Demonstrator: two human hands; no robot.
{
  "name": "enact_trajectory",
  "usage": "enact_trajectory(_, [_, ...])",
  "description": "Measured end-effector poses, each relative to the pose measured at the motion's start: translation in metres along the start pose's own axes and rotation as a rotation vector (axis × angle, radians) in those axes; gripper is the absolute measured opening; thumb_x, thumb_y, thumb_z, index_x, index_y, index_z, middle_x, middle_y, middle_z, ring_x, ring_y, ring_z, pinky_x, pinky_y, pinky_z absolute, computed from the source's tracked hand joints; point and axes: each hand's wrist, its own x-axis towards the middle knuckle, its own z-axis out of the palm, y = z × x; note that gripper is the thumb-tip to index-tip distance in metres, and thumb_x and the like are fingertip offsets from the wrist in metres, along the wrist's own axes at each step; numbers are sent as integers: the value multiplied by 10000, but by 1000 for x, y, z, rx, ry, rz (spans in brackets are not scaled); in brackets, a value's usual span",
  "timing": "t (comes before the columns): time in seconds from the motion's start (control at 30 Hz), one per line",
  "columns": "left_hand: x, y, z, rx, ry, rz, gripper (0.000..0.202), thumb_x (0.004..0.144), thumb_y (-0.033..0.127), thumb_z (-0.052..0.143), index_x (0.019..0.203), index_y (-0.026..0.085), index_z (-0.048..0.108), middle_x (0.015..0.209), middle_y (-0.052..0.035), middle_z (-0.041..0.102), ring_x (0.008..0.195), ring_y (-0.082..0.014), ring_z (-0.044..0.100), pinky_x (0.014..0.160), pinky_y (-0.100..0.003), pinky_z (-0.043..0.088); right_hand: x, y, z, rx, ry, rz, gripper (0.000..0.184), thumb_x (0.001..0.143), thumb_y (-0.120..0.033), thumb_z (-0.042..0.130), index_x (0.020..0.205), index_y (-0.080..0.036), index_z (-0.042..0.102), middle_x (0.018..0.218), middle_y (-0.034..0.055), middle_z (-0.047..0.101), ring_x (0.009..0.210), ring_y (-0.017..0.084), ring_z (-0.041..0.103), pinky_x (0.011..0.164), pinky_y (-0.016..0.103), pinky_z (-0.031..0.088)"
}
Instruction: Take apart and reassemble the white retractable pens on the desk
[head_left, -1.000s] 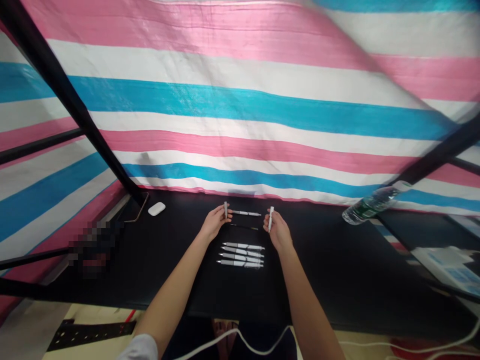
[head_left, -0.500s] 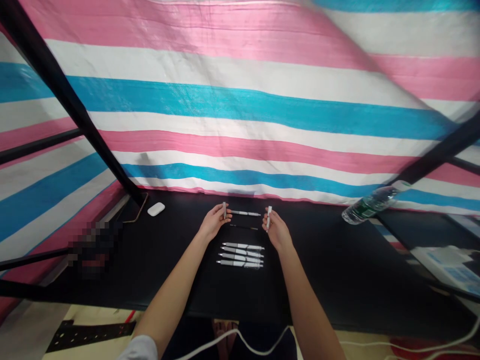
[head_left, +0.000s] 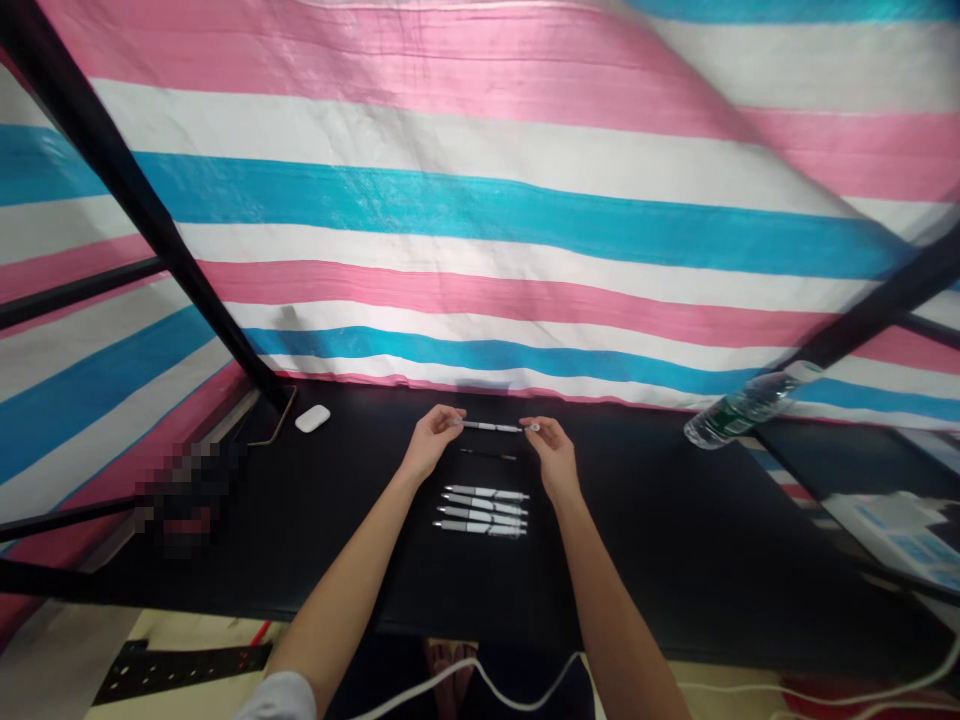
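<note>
Left hand (head_left: 431, 443) and right hand (head_left: 551, 456), both closed in a fingertip pinch on the two ends of a white pen (head_left: 491, 427), held low over the black desk (head_left: 637, 530). Just nearer, a thin dark pen (head_left: 487, 454), then four white pens (head_left: 484, 510) lined up. Main risk at that point — a slackened pinch, the pen dropping and rolling into those neighbours, knocking the row askew.

The left hand (head_left: 431, 443) and right hand (head_left: 551, 447) pinch opposite ends of a white pen (head_left: 491, 427), held level above the black desk (head_left: 637, 520). Just below it lies a thin dark rod (head_left: 487, 454), and nearer the person four white pens (head_left: 484, 511) sit side by side. A small white case (head_left: 312, 418) and a plastic water bottle (head_left: 739, 420) lie well off to either side.
</note>
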Motion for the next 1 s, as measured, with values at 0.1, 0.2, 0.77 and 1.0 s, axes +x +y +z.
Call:
enact_trajectory(0.1, [0, 1, -1, 62, -21, 24, 203, 701, 269, 700, 780, 160, 548, 1136, -110, 650, 1078, -225, 597, 953, -380, 417, -2, -3, 0, -55, -60, -67, 188, 736, -358, 686, 804, -216, 584, 1004, 76, 707, 1064, 235, 616, 957, 420, 437])
enact_trajectory(0.2, [0, 1, -1, 58, -21, 41, 195, 707, 262, 696, 782, 162, 546, 1147, -112, 649, 1089, -229, 593, 956, -384, 414, -2, -2, 0, -88, -95, -98, 176, 760, -363, 672, 829, -214, 609, 1021, 78, 702, 1088, 234, 605, 991, 425, 416])
enact_trajectory(0.77, [0, 0, -2, 140, -17, -49, 401, 768, 462, 658, 1022, 152, 643, 837, -56, 688, 729, -183, 672, 775, -352, 528, 0, 11, -1, -308, 3, -29, 388, 770, -449, 584, 1035, -167, 622, 721, 20, 626, 636, 148, 554, 612, 283, 452])
enact_trajectory(1.0, [0, -7, -20, 975, 21, 172, 172, 820, 172, 569, 922, 207, 703, 928, -60, 662, 837, -202, 610, 765, -319, 469, 0, 20, -13, -751, 38, -129, 135, 767, -306, 552, 839, -202, 601, 758, 35, 633, 702, 180, 566, 706, 312, 441])
